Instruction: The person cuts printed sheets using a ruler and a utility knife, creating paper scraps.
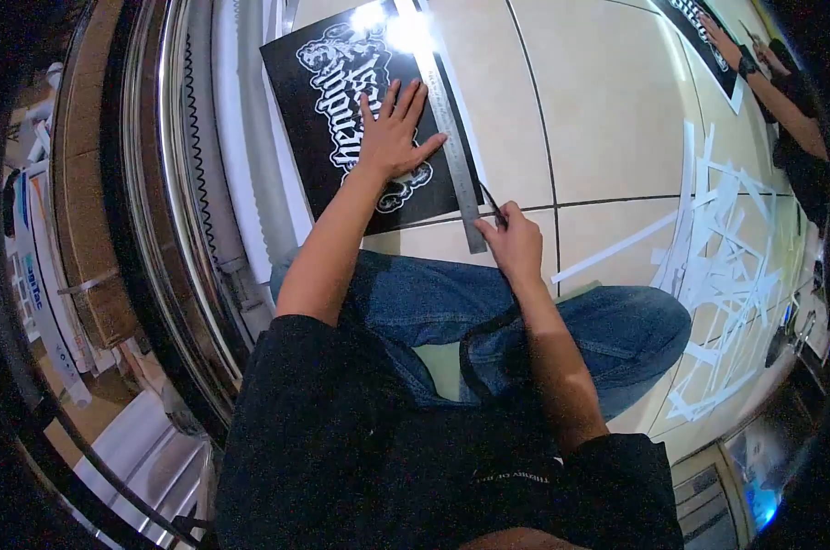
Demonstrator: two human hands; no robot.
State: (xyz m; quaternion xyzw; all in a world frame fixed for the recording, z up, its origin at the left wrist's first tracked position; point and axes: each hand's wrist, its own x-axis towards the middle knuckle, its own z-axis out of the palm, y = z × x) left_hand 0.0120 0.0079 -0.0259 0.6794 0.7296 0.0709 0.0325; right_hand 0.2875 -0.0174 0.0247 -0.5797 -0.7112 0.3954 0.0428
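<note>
Black shirt (369,486) nearest, bottom of frame. I see printed sheet (296,110) upper centre, metal ruler (458,174) on it, long axis running up, slightly left. Right hand (516,240), nearer ruler's lower end, pinches knife (492,198) just right of it; left hand (392,145) palm down, fingers spread, thumb at ruler.

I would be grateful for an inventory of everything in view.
Printed sheet: one, black-white, top centre
Ruler: one, grey, on sheet's right side
Cutting tool: one, dark, beside ruler
Strips: many, white, mostly right
Second sheet: one, black-white, top right
Tiles: several, cream, floor
Cardboard: brown, left; count unclear
Jeans: one pair, blue, centre
Co-worker's arm: at least one, right
Left hand: one, on sheet
Right hand: one, holding tool
</note>
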